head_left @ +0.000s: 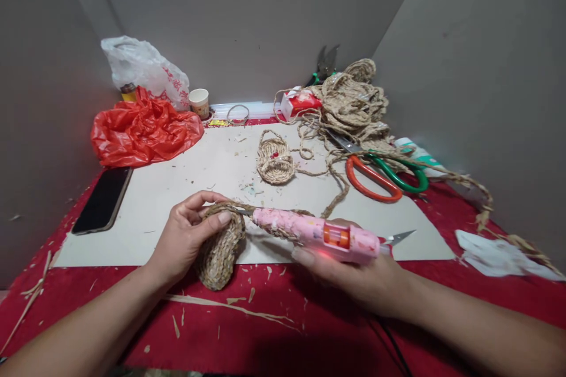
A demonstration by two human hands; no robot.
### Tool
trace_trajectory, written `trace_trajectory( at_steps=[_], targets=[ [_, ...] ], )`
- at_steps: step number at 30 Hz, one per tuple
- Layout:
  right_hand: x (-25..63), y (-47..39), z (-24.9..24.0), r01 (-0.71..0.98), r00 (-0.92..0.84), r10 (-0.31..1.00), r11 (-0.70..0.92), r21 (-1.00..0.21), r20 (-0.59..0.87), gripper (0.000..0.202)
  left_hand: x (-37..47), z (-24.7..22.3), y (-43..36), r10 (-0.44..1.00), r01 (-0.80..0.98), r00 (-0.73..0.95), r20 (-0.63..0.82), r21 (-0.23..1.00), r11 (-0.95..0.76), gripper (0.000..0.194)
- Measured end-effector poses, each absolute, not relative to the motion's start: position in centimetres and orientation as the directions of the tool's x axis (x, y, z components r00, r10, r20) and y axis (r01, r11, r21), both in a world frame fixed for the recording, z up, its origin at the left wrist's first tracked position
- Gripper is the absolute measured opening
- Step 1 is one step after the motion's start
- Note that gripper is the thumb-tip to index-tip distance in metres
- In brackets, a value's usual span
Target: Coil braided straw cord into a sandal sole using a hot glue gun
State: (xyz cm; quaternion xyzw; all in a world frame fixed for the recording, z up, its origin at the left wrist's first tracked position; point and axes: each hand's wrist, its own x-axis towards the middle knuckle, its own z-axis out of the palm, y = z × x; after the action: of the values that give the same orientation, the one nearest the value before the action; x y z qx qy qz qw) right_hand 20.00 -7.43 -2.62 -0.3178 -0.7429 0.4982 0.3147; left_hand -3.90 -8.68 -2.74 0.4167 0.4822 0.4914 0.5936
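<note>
My left hand (188,232) pinches the top of a coiled, sole-shaped piece of braided straw (219,253) at the front edge of the white board. In my right hand (354,280) is a pink glue gun (309,230), its metal tip pointing left and meeting the braid at the top of the piece. Small scissors with a pointed blade (403,237) stick out to the right beyond the glue gun, their handle mostly hidden by the hand. A finished-looking small woven slipper (275,159) lies on the board behind.
Large scissors with orange and green handles (374,179) lie right, beside a heap of braided cord (354,97). A phone (102,200), red plastic bag (145,129) and paper cup (199,103) are left. White tissue (499,253) lies far right. Straw scraps litter the red cloth (247,330).
</note>
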Motion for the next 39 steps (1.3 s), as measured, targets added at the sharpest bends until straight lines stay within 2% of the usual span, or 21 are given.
trace_trajectory(
  at_steps=[5,11,17,24,31,39],
  targets=[
    [20.0,-7.6,-2.8,0.16,-0.599,0.783,0.319,-0.934,0.165,0.021,-3.9,-2.8,-8.6,0.984,-0.243,0.045,-0.171,0.954,0.177,0.024],
    [20.3,-7.8,-3.3,0.259,-0.533,0.83,0.345,-0.902,0.164,0.022,-4.0,-2.7,-8.5,0.983,-0.308,0.061,-0.174,0.933,0.184,0.025],
    [20.2,-8.1,-4.0,0.202,-0.495,0.846,0.336,-0.92,0.2,0.025,-4.0,-2.8,-8.4,0.981,-0.347,0.044,-0.191,0.917,0.194,0.025],
    [20.2,-8.5,-4.0,0.269,-0.442,0.88,0.314,-0.91,0.173,0.031,-4.3,-2.9,-8.1,0.976,-0.391,0.058,-0.21,0.894,0.216,0.024],
    [20.1,-8.0,-3.8,0.174,-0.556,0.808,0.344,-0.923,0.196,0.034,-4.2,-3.0,-8.2,0.973,-0.41,0.084,-0.216,0.882,0.232,0.025],
    [20.1,-8.2,-3.4,0.24,-0.499,0.848,0.331,-0.913,0.176,0.032,-4.2,-3.1,-8.1,0.971,-0.421,0.101,-0.214,0.876,0.237,0.023]
  ],
)
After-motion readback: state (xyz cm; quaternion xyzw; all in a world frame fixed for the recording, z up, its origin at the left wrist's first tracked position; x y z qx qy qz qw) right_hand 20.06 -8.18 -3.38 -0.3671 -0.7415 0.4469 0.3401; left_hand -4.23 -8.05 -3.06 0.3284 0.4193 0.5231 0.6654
